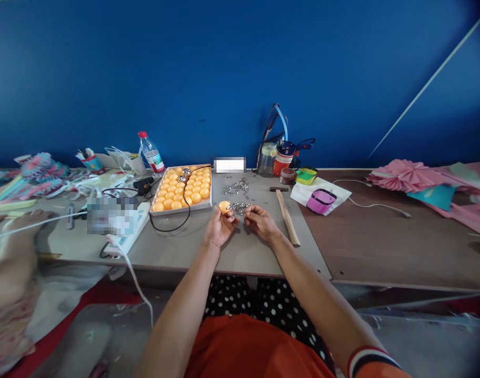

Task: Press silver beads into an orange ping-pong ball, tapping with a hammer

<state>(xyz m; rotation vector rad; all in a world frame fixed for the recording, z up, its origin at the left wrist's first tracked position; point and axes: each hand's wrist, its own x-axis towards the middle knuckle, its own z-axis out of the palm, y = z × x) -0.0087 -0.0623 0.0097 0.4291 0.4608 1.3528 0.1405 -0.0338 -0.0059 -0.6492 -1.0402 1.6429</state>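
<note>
My left hand [221, 227] holds an orange ball [224, 206], about the size of a table tennis ball, between thumb and fingers. A small shiny piece seems to stick out of its right side. Just to the right, my right hand [259, 221] has its fingertips pinched together; whatever is in them is too small to name. Between and beyond my hands lies a pile of small silvery metal parts [240, 208], with a second scatter of metal parts [236, 186] behind it. Left of my hands, a shallow box [181, 210] holds rows of orange balls, two silvery round objects and a black cable.
A wooden-handled hammer [287, 218] lies right of my hands. Behind stand a glass jar [268, 160] and a red cup [282, 164]. A bottle [151, 152], a power strip [126, 236] and another person's arm [17, 247] are left. Pink paper [405, 181] lies far right.
</note>
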